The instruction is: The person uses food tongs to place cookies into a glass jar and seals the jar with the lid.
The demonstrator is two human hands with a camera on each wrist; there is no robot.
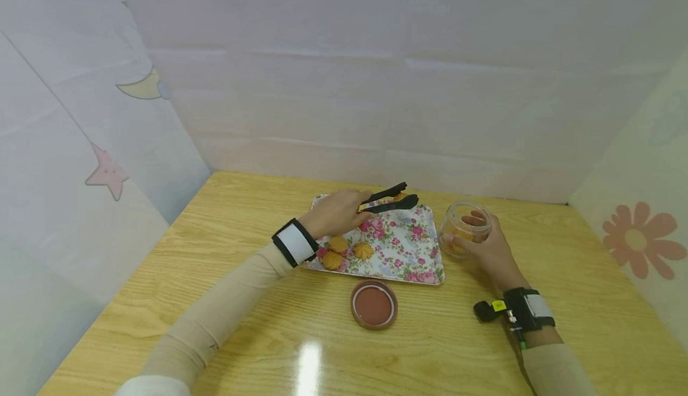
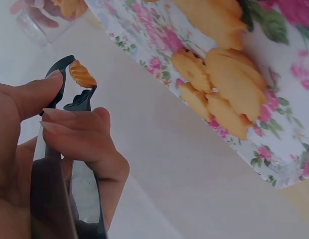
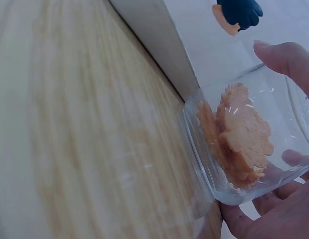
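One cookie [image 2: 82,74] in tongs [image 2: 70,149] shows only wrist-side.

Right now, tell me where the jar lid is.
In the head view the brown lid lies on the table, just in front of the floral tray, between the two forearms.

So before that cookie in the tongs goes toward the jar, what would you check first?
1. Tongs grip a cookie: ok, pinched at the tips.
2. Left hand holds the tongs firmly: ok.
3. Right hand steadies the jar: ok, fingers wrapped round it.
4. Jar mouth uncovered: ok, lid lies on the table.
5. Room left in the jar: cannot tell.
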